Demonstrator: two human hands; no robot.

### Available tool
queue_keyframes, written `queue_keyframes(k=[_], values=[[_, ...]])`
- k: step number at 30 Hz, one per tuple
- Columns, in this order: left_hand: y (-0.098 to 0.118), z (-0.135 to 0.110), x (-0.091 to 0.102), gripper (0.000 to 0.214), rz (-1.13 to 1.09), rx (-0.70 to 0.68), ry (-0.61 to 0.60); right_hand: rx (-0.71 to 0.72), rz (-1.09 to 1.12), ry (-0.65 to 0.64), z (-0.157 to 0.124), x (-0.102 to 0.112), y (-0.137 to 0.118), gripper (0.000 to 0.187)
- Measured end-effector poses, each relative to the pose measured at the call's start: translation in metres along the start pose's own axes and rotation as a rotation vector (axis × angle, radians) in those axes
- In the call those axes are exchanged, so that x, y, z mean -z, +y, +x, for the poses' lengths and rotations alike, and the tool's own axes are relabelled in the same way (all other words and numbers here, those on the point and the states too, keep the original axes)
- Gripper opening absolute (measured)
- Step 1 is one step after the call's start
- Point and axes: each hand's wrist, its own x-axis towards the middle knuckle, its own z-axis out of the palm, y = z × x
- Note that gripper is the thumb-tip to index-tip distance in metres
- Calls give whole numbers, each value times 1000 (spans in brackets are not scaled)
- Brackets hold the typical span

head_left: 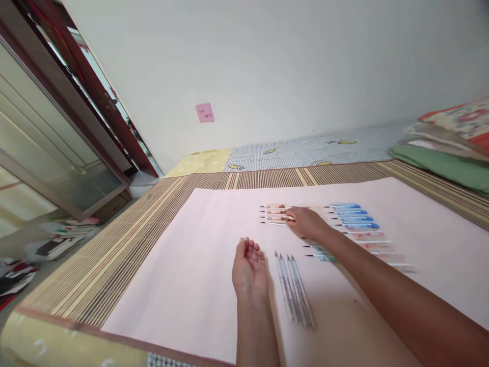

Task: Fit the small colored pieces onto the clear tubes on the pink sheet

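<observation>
On a pale pink sheet [171, 270], slim pens with dark pointed tips lie in groups by colour. My right hand [305, 221] reaches over the brown-patterned pens [275, 206], its fingers closed at the right end of the nearest white pen [273, 223]; the fingertips are partly hidden. My left hand [250, 270] rests palm up with loosely curled fingers and holds nothing. Beside it lie several clear, grey-tipped pens [292, 290], pointing away from me. Blue pens [353, 216] and pink pens [369, 239] lie further right. My right forearm partly covers green pens [323, 252].
The sheet lies on a striped mat [126, 244] over a bed. Folded green cloth [439, 165] and a floral pillow [466, 120] are stacked at the right. A pink note [205, 112] is on the white wall. Glass-panelled door [49, 122] stands left.
</observation>
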Motion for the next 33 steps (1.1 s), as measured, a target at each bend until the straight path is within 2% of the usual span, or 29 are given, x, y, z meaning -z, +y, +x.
queue_keyframes(k=[12, 33], values=[[0, -2, 0, 15, 0, -2, 3, -17, -62, 8, 0, -20, -14, 19], [-2, -3, -1, 15, 1, 1, 14, -46, -86, 14, 1, -23, -18, 19]])
